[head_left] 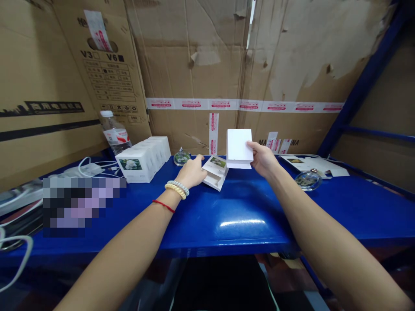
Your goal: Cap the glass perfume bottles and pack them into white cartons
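Observation:
Raised over the blue table, a plain white box is in my right hand, gripped at its right edge. My left hand is beside an open white box with a flower picture, at its left side; the fingers look curled, and whether they hold anything is hidden. Just behind my left hand stands a round glass bottle. Another round glass bottle lies to the right of my right forearm. A row of white boxes with a flower picture stands at the left.
A water bottle stands behind the box row. White cables and a blurred item lie on the table at the left. A flattened white carton is at the back right. Large cardboard sheets wall the back.

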A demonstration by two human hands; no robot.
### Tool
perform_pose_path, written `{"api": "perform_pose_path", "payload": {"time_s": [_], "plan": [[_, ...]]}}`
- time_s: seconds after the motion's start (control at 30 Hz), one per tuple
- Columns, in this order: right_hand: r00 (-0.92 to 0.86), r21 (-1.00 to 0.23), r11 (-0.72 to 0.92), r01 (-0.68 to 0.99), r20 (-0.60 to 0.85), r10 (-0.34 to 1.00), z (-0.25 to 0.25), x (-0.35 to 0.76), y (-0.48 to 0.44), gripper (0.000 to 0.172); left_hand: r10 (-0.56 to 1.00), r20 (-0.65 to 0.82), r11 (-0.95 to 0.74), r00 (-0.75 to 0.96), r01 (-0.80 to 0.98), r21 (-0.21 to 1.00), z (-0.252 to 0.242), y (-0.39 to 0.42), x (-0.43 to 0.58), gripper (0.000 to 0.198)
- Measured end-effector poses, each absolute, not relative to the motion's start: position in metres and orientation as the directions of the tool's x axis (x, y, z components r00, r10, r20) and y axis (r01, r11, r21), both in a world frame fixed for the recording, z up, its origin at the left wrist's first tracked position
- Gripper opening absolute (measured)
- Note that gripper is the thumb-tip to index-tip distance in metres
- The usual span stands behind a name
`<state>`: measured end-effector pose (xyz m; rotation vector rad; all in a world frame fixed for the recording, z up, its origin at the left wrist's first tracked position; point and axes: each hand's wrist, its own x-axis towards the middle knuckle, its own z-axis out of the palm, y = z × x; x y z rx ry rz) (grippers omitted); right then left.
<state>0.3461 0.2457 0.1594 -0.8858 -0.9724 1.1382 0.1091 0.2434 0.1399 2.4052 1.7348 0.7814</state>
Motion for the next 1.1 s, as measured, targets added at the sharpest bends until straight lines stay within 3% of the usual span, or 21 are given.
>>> {"api": "perform_pose_path", "payload": {"time_s": [0.17, 0.27, 0.4, 0.53, 0.63, 0.73, 0.9, 1.1], "plan": [[0.129, -0.916, 0.184, -0.356, 0.148, 0.981, 0.162, 0.343, 0.244, 0.019, 0.807, 0.589, -0.455, 0.037, 0.674, 0.582, 0.149, 0.242, 0.110, 0.033], [0.110, -0.888, 0.213, -0.408, 0.183, 0.977, 0.163, 0.343, 0.243, 0.020, 0.822, 0.567, -0.483, -0.060, 0.454, 0.748, 0.157, 0.240, 0.109, 0.022], [0.027, -0.878, 0.205, -0.431, 0.215, 0.976, 0.161, 0.344, 0.240, 0.022, 0.868, 0.496, -0.493, 0.005, 0.133, 0.860, 0.164, 0.239, 0.106, 0.023], [-0.123, -0.918, 0.143, -0.370, 0.200, 0.972, 0.157, 0.341, 0.237, 0.026, 0.896, 0.442, -0.440, 0.045, -0.058, 0.896, 0.169, 0.238, 0.105, 0.022], [-0.166, -0.938, 0.123, -0.323, 0.184, 0.969, 0.155, 0.336, 0.235, 0.024, 0.924, 0.381, -0.377, 0.037, -0.079, 0.923, 0.173, 0.236, 0.102, 0.018], [-0.182, -0.952, 0.071, -0.297, 0.129, 0.975, 0.153, 0.330, 0.235, 0.018, 0.960, 0.279, -0.274, 0.033, -0.106, 0.956, 0.176, 0.234, 0.101, 0.025], [-0.151, -0.932, -0.025, -0.362, 0.032, 0.988, 0.151, 0.325, 0.239, 0.013, 0.987, 0.161, -0.160, -0.013, -0.226, 0.961, 0.171, 0.233, 0.108, 0.039], [-0.044, -0.873, -0.015, -0.487, 0.007, 0.999, 0.154, 0.327, 0.243, 0.014, 0.972, 0.218, -0.160, 0.090, -0.428, 0.889, 0.158, 0.234, 0.123, 0.046]]}}
